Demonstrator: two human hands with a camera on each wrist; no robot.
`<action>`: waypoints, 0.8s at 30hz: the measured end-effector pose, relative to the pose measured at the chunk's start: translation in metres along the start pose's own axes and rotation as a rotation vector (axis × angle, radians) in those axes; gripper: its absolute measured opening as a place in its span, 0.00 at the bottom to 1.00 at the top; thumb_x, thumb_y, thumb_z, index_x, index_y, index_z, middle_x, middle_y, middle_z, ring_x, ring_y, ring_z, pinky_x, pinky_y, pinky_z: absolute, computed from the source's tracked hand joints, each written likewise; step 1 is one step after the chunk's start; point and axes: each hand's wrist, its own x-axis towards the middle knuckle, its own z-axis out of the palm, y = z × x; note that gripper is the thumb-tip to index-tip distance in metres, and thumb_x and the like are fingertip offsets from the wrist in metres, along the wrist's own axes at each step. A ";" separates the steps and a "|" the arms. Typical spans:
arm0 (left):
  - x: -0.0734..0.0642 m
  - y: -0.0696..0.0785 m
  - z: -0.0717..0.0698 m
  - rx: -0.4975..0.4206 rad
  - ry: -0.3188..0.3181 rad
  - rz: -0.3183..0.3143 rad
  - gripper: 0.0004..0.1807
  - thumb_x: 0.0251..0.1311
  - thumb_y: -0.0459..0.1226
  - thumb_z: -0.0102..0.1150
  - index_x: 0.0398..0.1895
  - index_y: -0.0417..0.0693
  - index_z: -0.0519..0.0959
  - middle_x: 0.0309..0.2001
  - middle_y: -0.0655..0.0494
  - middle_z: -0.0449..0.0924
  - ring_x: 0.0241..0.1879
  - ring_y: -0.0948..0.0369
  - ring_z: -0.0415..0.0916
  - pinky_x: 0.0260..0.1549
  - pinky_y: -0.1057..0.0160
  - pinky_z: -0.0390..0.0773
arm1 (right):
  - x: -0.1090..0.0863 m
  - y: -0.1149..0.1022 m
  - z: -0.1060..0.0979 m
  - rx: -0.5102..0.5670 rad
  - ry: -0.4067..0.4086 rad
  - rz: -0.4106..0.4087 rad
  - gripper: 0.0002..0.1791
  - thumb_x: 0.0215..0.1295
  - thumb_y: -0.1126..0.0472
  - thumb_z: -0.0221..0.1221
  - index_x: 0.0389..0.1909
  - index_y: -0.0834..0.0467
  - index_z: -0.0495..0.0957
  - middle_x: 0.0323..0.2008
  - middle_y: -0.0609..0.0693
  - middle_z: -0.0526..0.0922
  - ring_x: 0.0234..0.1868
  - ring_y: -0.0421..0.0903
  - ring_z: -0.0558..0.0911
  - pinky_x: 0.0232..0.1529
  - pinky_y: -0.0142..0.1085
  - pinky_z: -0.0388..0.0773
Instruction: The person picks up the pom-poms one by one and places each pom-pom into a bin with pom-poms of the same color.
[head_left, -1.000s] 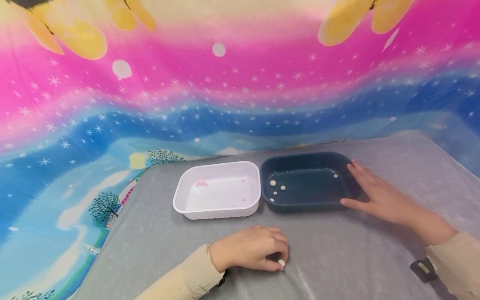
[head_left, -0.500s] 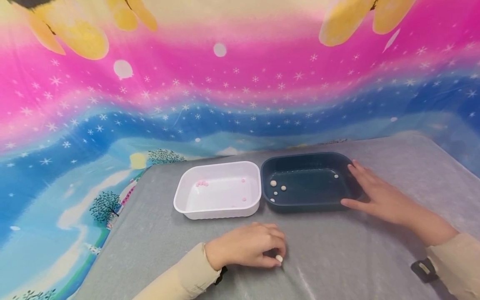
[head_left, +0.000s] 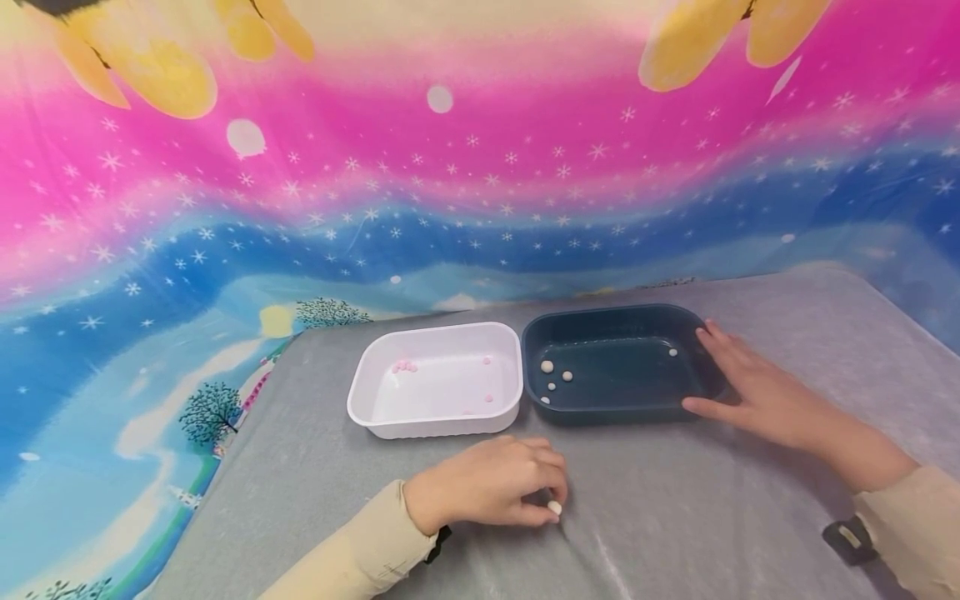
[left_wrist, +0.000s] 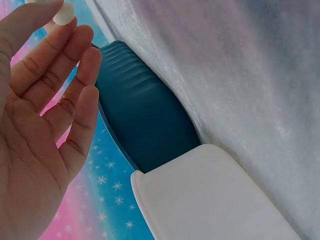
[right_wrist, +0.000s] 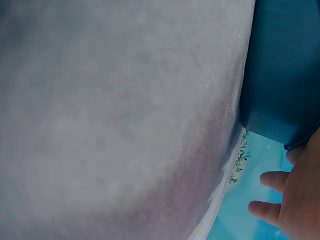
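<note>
My left hand [head_left: 498,483] pinches a small white ball [head_left: 554,507] between thumb and fingertips, in front of the two trays. In the left wrist view the ball [left_wrist: 64,14] shows at the fingertips, while the other fingers lie loosely bent. My right hand [head_left: 772,404] rests with spread, fairly straight fingers at the right end of the dark teal tray [head_left: 615,414]. Several whitish balls of differing size lie in that tray, mostly at its left; one small ball [head_left: 672,352] is at the right. Beside it stands a white tray [head_left: 442,428] with several small pink pieces [head_left: 405,366].
Both trays stand side by side on a grey cloth-covered table [head_left: 675,517]. Behind and to the left hangs a colourful printed backdrop [head_left: 480,183]. In the right wrist view the teal tray's wall [right_wrist: 280,70] stands at the upper right.
My left hand has moved up and slightly left toward the white tray, carrying the white ball. The right hand and both trays have stayed in place.
</note>
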 end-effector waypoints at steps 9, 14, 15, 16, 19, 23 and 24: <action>-0.001 -0.002 -0.003 -0.004 0.006 -0.010 0.03 0.61 0.46 0.65 0.34 0.61 0.83 0.37 0.71 0.80 0.40 0.72 0.72 0.37 0.76 0.71 | 0.000 0.001 0.000 0.002 0.001 -0.003 0.58 0.65 0.37 0.60 0.81 0.51 0.32 0.80 0.52 0.28 0.78 0.67 0.41 0.62 0.75 0.53; 0.000 -0.005 -0.005 -0.019 0.005 -0.009 0.03 0.62 0.45 0.64 0.35 0.60 0.83 0.38 0.70 0.80 0.41 0.71 0.72 0.39 0.78 0.71 | 0.000 0.001 0.000 0.003 0.002 -0.008 0.58 0.65 0.37 0.60 0.81 0.51 0.33 0.80 0.53 0.29 0.78 0.68 0.42 0.63 0.75 0.52; 0.001 -0.006 -0.005 -0.023 0.009 -0.009 0.03 0.62 0.45 0.64 0.35 0.59 0.83 0.38 0.70 0.80 0.40 0.71 0.72 0.39 0.78 0.71 | 0.000 0.001 0.000 0.003 0.003 -0.009 0.58 0.65 0.37 0.60 0.81 0.51 0.33 0.80 0.53 0.29 0.78 0.68 0.42 0.63 0.75 0.52; 0.001 -0.006 -0.006 -0.024 0.015 -0.010 0.03 0.62 0.45 0.64 0.35 0.59 0.83 0.38 0.70 0.81 0.40 0.71 0.72 0.39 0.78 0.71 | 0.000 0.001 0.000 0.002 0.004 -0.009 0.58 0.65 0.38 0.60 0.81 0.51 0.33 0.80 0.53 0.29 0.78 0.69 0.42 0.63 0.75 0.52; 0.001 -0.009 -0.009 -0.019 0.038 -0.011 0.03 0.62 0.44 0.64 0.35 0.59 0.84 0.38 0.68 0.81 0.41 0.70 0.72 0.40 0.77 0.72 | 0.000 0.001 0.000 0.001 0.006 -0.011 0.58 0.65 0.38 0.60 0.81 0.51 0.33 0.80 0.53 0.29 0.78 0.68 0.41 0.63 0.75 0.52; 0.001 -0.012 -0.013 -0.029 0.053 -0.018 0.03 0.63 0.43 0.63 0.36 0.58 0.84 0.38 0.67 0.81 0.40 0.69 0.71 0.41 0.77 0.71 | 0.000 0.001 0.000 0.007 0.008 -0.015 0.57 0.65 0.38 0.60 0.81 0.51 0.32 0.80 0.53 0.29 0.79 0.67 0.39 0.63 0.75 0.51; 0.001 -0.013 -0.014 -0.036 0.054 -0.020 0.03 0.63 0.43 0.63 0.36 0.57 0.84 0.38 0.67 0.81 0.40 0.69 0.71 0.41 0.77 0.71 | 0.000 0.001 0.000 0.009 0.008 -0.016 0.57 0.65 0.38 0.61 0.81 0.51 0.33 0.80 0.53 0.29 0.79 0.67 0.39 0.64 0.75 0.51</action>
